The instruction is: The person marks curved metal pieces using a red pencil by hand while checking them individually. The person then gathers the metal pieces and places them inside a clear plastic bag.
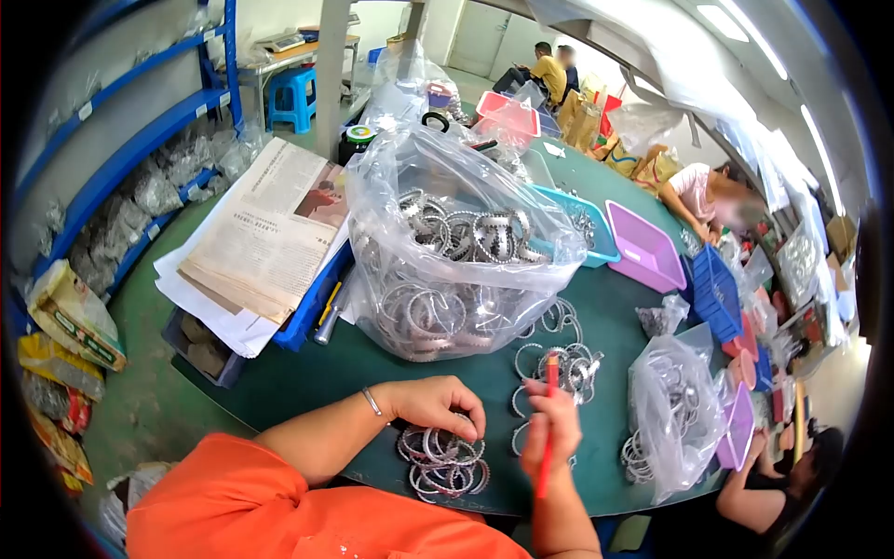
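Observation:
My left hand (433,406) is curled over a loose pile of silver bangles (449,470) near the table's front edge. Its fingers close on a bangle at the top of the pile. A red pencil (550,410) stands nearly upright in my right hand (553,430), which is slightly blurred. Just beyond that hand lies a second group of bangles (579,368), partly hidden by it. Behind both hands, a large clear plastic bag (447,279) stands open, filled with many more studded, ring-shaped bangles.
Newspaper sheets (270,224) lie over a blue tray at left, beside a screwdriver (328,321). A smaller bag of bangles (678,410) is at right. Teal (605,244) and purple (647,247) trays stand farther back. Co-workers sit at the right side (694,200) and lower right (773,489).

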A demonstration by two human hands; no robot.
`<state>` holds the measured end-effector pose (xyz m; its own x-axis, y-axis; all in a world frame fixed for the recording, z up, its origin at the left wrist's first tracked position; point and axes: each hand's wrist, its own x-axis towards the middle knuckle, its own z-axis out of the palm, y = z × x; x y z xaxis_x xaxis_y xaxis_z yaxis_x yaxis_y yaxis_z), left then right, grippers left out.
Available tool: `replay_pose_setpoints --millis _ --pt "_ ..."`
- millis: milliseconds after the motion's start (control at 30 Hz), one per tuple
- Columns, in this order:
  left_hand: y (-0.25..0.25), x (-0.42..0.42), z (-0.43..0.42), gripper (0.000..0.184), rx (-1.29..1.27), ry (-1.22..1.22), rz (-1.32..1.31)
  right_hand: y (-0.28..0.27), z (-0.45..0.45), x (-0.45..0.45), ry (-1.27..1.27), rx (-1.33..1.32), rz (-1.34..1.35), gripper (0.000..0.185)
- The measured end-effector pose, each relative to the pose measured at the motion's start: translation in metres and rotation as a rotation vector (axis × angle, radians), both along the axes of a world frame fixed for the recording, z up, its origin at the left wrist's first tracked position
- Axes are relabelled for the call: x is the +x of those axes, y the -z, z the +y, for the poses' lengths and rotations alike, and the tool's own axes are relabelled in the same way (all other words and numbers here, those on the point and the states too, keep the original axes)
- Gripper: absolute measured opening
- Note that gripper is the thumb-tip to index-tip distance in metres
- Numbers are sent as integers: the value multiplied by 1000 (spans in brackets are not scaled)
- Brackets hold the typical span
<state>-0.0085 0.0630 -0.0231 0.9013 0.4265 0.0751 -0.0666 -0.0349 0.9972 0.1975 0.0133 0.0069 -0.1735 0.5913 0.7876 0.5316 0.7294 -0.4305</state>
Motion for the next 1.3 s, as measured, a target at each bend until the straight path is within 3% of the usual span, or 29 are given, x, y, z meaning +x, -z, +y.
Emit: replay_pose_setpoints --millis 67,100,167,300,400,500,633,700,767,833,967,1067,1100,1167,1200,1300 --pt "-16 -9 -2 13 -257 8 -16 -4 -16 17 154 -163 103 14" --pt "-22 -12 -3 13 -249 3 -6 4 -24 30 218 -254 121 16" --pt "-31 -13 -4 12 194 29 -75 22 -42 45 353 -191 2 20" --pt "-12 -17 -12 13 297 -77 91 47 -60 41 426 -188 -155 31" --pt "-6 -21 -8 14 205 -166 78 53 -57 36 371 -194 -271 30" --pt "4 -24 -3 16 57 -245 -14 63 -56 40 359 -233 -195 27" --pt "5 -28 -3 19 76 -263 -25 54 -59 37 317 -158 -206 26" --pt "3 -25 -5 21 132 -288 -72 43 -58 32 169 -173 -349 30" --pt "-4 -24 -7 19 107 -227 194 50 -55 32 179 -168 -341 31" --pt "0 -24 -7 19 184 -244 113 61 -56 36 223 -152 -346 26" --pt "4 -27 -7 17 -1 -185 155 63 -55 37 204 -101 -331 23" --pt "8 -26 -9 15 -66 -259 -21 59 -55 36 201 -125 -336 25" --pt "9 -26 -8 15 -70 -261 -25 59 -55 35 199 -128 -341 25" --pt "13 -26 -6 14 245 -195 -104 58 -55 34 198 -135 -321 25" --pt "9 -28 -8 12 85 -159 32 58 -56 35 200 -138 -322 25" --pt "3 -32 -7 12 109 -116 82 58 -56 34 207 -132 -316 25"
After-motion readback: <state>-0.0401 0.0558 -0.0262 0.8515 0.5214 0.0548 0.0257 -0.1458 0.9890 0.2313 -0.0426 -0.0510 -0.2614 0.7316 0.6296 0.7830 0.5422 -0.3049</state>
